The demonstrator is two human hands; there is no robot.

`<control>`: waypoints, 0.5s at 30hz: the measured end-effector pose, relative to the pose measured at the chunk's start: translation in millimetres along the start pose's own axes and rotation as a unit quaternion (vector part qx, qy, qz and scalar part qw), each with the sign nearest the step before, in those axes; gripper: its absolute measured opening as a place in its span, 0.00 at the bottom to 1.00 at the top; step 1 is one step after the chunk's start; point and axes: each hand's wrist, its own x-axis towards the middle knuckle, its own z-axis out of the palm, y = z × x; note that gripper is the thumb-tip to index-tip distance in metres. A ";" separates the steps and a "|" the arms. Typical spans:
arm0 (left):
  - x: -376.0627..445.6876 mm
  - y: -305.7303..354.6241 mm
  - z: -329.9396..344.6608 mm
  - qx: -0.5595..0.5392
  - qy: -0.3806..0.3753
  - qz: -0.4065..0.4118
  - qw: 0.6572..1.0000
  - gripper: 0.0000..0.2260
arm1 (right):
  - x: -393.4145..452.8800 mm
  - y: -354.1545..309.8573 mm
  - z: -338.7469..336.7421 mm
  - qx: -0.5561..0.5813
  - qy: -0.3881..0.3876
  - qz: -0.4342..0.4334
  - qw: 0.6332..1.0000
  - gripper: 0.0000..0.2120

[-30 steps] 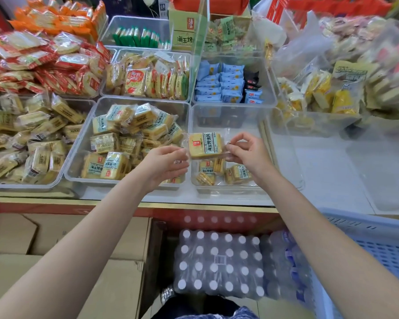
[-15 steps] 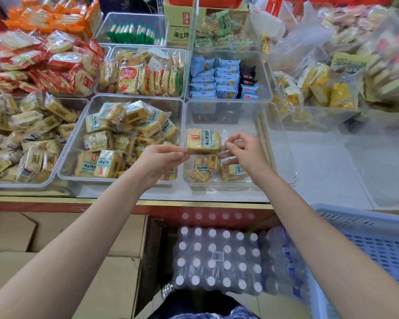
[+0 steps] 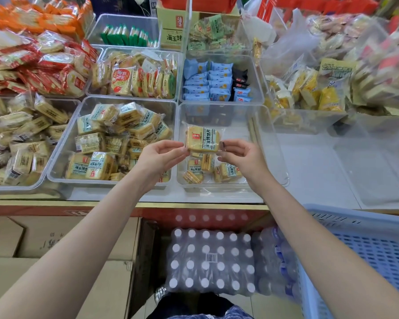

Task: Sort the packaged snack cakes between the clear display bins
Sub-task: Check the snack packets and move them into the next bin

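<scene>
Crinkly, glossy snack cake [image 3: 202, 139] between hands [image 3: 158, 155]

Lighting is bright, even and diffuse; shadows are soft and faint. Pale glare lies on the clear bin walls [image 3: 272, 143] and the white counter [image 3: 309, 162] toward its right edge. The centre is sharp, print legible. Snack bags at the far right corner [image 3: 382, 65] are smeared by blur. Wide-angle distortion bows the counter's front edge.
</scene>
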 end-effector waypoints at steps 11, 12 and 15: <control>-0.9 -7.0 5.3 -0.065 0.062 0.042 0.995 0.03 | -3.1 6.3 17.5 0.107 0.067 0.008 0.992 0.10; -0.5 -8.1 6.3 -0.084 0.072 0.037 0.993 0.03 | -3.1 6.5 19.8 0.101 0.069 0.004 0.992 0.10; -0.9 -8.6 5.6 -0.114 0.095 0.036 0.988 0.05 | -3.9 3.8 23.4 0.068 0.062 -0.008 0.996 0.09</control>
